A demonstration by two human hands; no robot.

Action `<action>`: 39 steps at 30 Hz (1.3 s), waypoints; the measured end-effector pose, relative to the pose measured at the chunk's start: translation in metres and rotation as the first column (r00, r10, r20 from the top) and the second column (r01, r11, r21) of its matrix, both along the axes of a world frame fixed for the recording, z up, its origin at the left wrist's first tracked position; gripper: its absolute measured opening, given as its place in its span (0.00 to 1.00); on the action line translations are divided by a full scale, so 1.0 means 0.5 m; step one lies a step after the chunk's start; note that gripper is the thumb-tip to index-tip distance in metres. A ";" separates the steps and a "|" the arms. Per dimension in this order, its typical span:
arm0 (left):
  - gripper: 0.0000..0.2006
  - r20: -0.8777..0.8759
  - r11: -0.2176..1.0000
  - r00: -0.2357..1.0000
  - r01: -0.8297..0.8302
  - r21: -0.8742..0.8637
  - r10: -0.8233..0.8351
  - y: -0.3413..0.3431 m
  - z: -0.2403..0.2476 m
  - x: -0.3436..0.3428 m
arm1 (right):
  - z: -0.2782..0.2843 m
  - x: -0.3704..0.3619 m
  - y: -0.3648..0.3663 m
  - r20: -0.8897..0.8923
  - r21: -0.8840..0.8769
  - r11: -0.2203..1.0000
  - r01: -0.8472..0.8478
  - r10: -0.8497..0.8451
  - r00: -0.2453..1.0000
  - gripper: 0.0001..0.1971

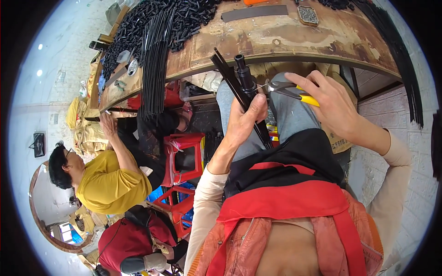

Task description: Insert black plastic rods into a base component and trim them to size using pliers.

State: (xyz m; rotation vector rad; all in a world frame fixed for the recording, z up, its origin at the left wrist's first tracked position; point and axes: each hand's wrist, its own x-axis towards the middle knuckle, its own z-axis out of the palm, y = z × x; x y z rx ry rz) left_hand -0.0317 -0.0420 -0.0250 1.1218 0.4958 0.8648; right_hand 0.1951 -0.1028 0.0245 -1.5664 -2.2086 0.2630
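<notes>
My left hand (243, 120) grips a bundle of thin black rods (239, 87) topped by a black plastic hub, held upright over my lap. My right hand (329, 103) holds yellow-handled pliers (287, 89), whose metal jaws point left at a thin wire just beside the hub. Both hands sit below the edge of the worn wooden workbench (285, 37).
A heap of small black plastic parts (152, 23) and long black rods (154, 64) covers the bench's left part. A person in a yellow shirt (110, 181) works at the left, hand on the bench. Red plastic stools (184, 156) stand between us. A brick wall (396, 119) is at right.
</notes>
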 end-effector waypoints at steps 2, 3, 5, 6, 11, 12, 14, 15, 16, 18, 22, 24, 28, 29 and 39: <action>0.11 0.005 0.998 0.998 0.064 0.017 -0.064 0.002 -0.003 0.002 | 0.000 0.007 -0.003 0.031 0.119 0.993 0.005 -0.008 0.999 0.32; 0.11 0.001 0.998 0.998 0.064 0.018 -0.064 0.000 -0.001 0.004 | -0.002 0.007 -0.002 0.026 0.121 0.993 0.005 -0.008 1.000 0.32; 0.12 -0.007 0.999 1.000 0.030 0.023 -0.030 -0.008 0.005 0.010 | -0.006 0.009 -0.004 0.025 0.046 0.998 0.037 -0.038 0.999 0.33; 0.12 -0.008 0.999 0.999 0.032 0.022 -0.032 -0.007 0.003 0.009 | -0.007 0.007 -0.005 0.024 0.046 0.998 0.039 -0.040 0.999 0.33; 0.12 -0.022 0.999 0.999 0.027 0.034 -0.026 -0.010 0.001 0.012 | -0.010 -0.001 -0.010 -0.025 0.101 0.995 0.006 -0.004 1.000 0.35; 0.12 -0.022 0.999 1.000 0.023 0.034 -0.022 -0.012 0.000 0.013 | -0.009 -0.002 -0.011 -0.025 0.101 0.995 0.003 0.000 1.000 0.35; 0.12 -0.037 0.999 0.999 0.006 0.037 -0.004 -0.011 -0.003 0.013 | -0.009 -0.004 -0.012 -0.022 0.078 0.997 0.016 -0.015 1.000 0.35; 0.12 -0.036 0.999 0.999 0.005 0.037 -0.004 -0.010 -0.004 0.011 | -0.010 -0.005 -0.011 -0.020 0.078 0.997 0.016 -0.014 1.000 0.35; 0.12 -0.033 0.999 0.999 0.009 0.042 -0.008 -0.010 -0.004 0.010 | -0.011 -0.006 -0.011 -0.014 0.077 0.997 0.023 -0.022 1.000 0.36; 0.12 -0.029 0.999 1.000 0.012 0.045 -0.011 -0.009 -0.004 0.009 | -0.013 -0.007 -0.009 -0.005 0.074 0.997 0.029 -0.029 1.000 0.36; 0.13 -0.047 1.000 0.999 0.006 0.025 -0.005 -0.006 -0.004 0.007 | -0.017 -0.011 -0.006 -0.090 0.035 0.999 0.004 0.000 0.996 0.35; 0.13 -0.055 1.000 0.998 -0.007 0.029 0.008 -0.006 -0.005 0.008 | -0.022 -0.015 -0.004 -0.147 -0.021 1.000 -0.008 0.005 0.989 0.34; 0.12 -0.038 1.000 0.999 -0.023 0.015 0.023 -0.007 -0.005 0.008 | -0.029 -0.024 -0.002 -0.116 0.059 0.998 0.013 -0.006 0.993 0.34; 0.12 -0.025 1.000 0.999 -0.023 -0.001 0.023 -0.006 -0.006 0.006 | -0.030 -0.025 -0.001 -0.081 0.049 0.998 0.035 -0.031 0.996 0.34; 0.12 -0.085 0.998 0.995 -0.058 0.020 0.060 -0.008 -0.003 0.015 | 0.024 0.036 0.012 0.060 0.133 0.981 -0.140 0.133 0.989 0.31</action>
